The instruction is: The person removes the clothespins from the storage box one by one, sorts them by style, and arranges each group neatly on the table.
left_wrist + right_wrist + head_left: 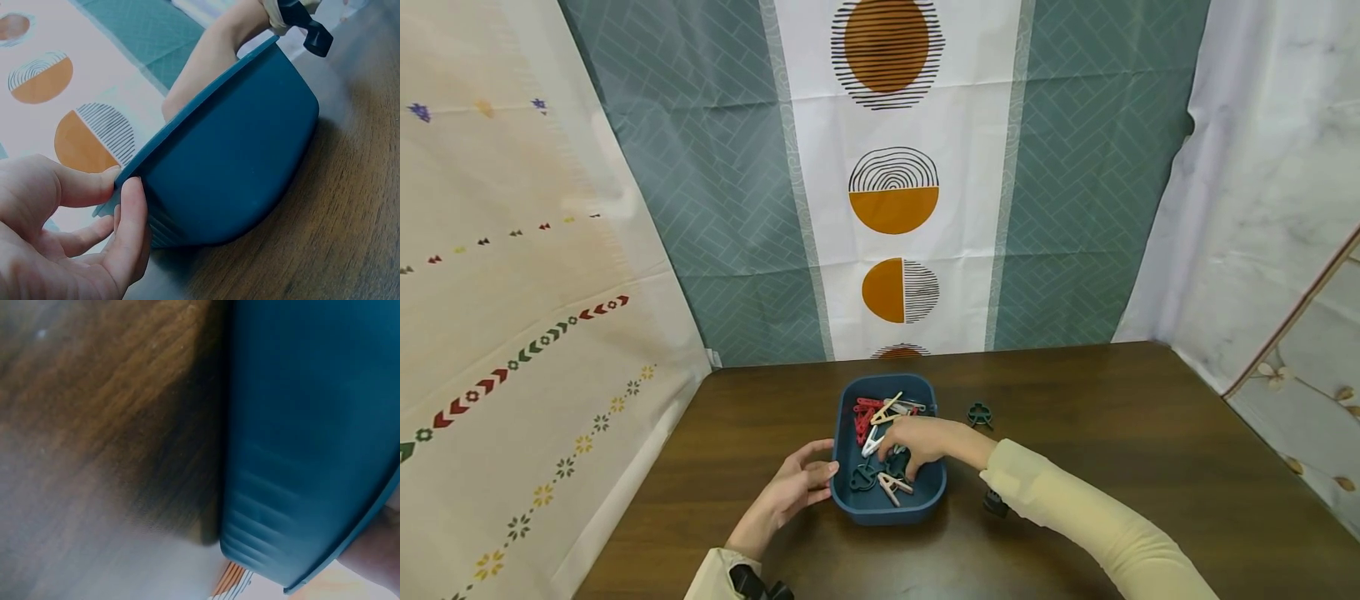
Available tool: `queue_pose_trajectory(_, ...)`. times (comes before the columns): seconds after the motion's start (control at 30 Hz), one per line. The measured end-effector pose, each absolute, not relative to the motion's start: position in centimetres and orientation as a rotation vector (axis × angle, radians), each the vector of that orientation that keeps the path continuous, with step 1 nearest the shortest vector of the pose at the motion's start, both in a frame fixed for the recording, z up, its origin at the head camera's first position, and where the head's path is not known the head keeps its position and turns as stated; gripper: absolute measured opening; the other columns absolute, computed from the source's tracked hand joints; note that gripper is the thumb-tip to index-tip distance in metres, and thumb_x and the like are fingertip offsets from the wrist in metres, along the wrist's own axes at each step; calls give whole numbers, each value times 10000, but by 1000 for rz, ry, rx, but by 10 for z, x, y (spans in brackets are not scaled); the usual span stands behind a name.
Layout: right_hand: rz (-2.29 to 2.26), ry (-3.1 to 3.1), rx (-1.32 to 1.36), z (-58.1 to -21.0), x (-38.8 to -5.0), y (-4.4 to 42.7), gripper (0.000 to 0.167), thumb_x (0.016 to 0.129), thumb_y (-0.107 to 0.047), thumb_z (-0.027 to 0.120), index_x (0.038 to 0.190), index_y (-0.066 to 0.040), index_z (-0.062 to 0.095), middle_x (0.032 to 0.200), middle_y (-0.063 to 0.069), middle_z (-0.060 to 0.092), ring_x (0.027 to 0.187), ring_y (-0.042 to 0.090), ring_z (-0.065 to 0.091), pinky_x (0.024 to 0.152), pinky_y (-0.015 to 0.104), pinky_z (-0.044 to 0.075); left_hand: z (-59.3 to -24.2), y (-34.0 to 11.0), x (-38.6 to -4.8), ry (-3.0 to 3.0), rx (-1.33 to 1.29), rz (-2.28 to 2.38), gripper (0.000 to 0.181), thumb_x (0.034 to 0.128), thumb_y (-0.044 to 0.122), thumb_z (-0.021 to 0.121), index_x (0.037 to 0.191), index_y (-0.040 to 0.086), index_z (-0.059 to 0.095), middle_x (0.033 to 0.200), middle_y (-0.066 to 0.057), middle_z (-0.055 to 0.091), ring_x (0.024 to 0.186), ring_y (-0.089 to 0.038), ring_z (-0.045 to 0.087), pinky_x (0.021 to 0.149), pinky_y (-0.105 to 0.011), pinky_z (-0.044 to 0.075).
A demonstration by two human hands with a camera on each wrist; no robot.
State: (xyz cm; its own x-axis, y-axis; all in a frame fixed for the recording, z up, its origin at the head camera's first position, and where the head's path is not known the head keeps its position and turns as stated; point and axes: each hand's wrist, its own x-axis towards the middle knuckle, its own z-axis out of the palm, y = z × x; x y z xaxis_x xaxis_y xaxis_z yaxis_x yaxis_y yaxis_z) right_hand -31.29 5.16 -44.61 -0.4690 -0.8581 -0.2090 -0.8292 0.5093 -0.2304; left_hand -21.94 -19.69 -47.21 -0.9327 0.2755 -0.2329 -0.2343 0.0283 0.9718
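Note:
A dark blue plastic bin (891, 517) stands on the table with several clips inside. At its left side my left hand (797, 483) pinches the rim between thumb and fingers, as the left wrist view shows. My right hand (921, 437) reaches down into the bin from the right, thumb and fingers bent around a dark green clip (897, 462); whether they grip it is unclear. Near that hand lie another dark green clip (863, 477), a beige clothespin (892, 487), a white clothespin (872, 442), a cream clothespin (887, 410) and red clothespins (862, 425).
One dark green clip (979, 414) lies on the brown wooden table (1075, 467), right of the bin beyond my right forearm. A patterned curtain (895, 250) hangs along the table's back edge. Light cloths (550, 375) hang at the left and right sides.

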Motion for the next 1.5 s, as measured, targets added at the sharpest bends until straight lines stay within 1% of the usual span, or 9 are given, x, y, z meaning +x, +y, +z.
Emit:
queue_pose_trajectory(0.17, -205, 2473, -1399, -445, -312, 53, 451, 771, -252, 823, 1190, -192, 665, 1163, -52, 659, 1061, 69, 588, 937, 235, 481, -472, -196, -219, 1958, 46, 1970, 602, 953, 164, 607, 1445, 6, 300, 918, 6, 644, 759, -86, 584, 683, -215, 550)
queue_pose_trajectory(0.3, -300, 2482, -1398, -445, -313, 56, 441, 784, -241, 812, 1186, -162, 651, 1147, -24, 649, 997, 81, 586, 881, 216, 492, -473, -196, -218, 1945, 51, 1981, 612, 951, 165, 610, 1447, -2, 293, 902, 14, 640, 746, -78, 578, 670, -203, 546)
queue_pose_trajectory(0.43, -419, 2484, -1387, -444, -314, 58, 457, 795, -232, 801, 1210, -142, 631, 1176, 1, 635, 964, 79, 577, 843, 203, 497, -473, -196, -218, 1937, 48, 1980, 617, 953, 170, 609, 1450, -3, 286, 901, 19, 643, 743, -76, 579, 672, -201, 545)
queue_pose_trajectory(0.53, -543, 2479, -1342, -442, -316, 61, 463, 802, -207, 790, 1228, -135, 622, 1205, 15, 632, 987, 104, 596, 846, 212, 511, -473, -196, -218, 1939, 43, 1978, 608, 955, 168, 604, 1449, 2, 290, 895, 25, 650, 741, -77, 584, 683, -210, 547)
queue_pose_trajectory(0.77, -751, 2432, -1244, -438, -317, 68, 433, 812, -169, 764, 1218, -134, 618, 1197, 25, 634, 1059, 167, 619, 839, 202, 532, -472, -195, -220, 1945, 47, 1978, 598, 959, 165, 597, 1448, 6, 292, 884, 38, 648, 732, -67, 582, 682, -211, 547)
queue_pose_trajectory(1.0, -856, 2404, -1299, -440, -317, 76, 468, 828, -200, 749, 1260, -93, 603, 1229, 42, 629, 1084, 197, 619, 868, 261, 547, -474, -196, -221, 1936, 48, 1979, 604, 956, 162, 602, 1447, 2, 289, 881, 40, 649, 728, -62, 584, 671, -202, 547)
queue_pose_trajectory(1.13, -915, 2406, -1318, -441, -317, 82, 497, 824, -227, 759, 1268, -68, 600, 1242, 57, 627, 1076, 207, 624, 875, 267, 547, -473, -196, -221, 1936, 49, 1982, 604, 955, 162, 604, 1446, 2, 291, 885, 37, 651, 727, -61, 588, 670, -198, 546)
queue_pose_trajectory(1.33, -938, 2441, -1319, -442, -317, 91, 524, 823, -263, 767, 1276, -61, 598, 1245, 86, 621, 1067, 213, 630, 870, 263, 547, -472, -196, -219, 1933, 34, 1988, 600, 955, 145, 599, 1446, -4, 289, 875, 35, 652, 714, -61, 587, 661, -195, 542)
queue_pose_trajectory(1.5, -968, 2493, -1308, -438, -314, 98, 521, 819, -269, 771, 1270, -68, 607, 1204, 82, 623, 1026, 200, 632, 861, 262, 549, -472, -196, -219, 1945, 32, 1986, 587, 952, 137, 600, 1435, -18, 303, 909, 21, 642, 723, -69, 586, 670, -203, 544)
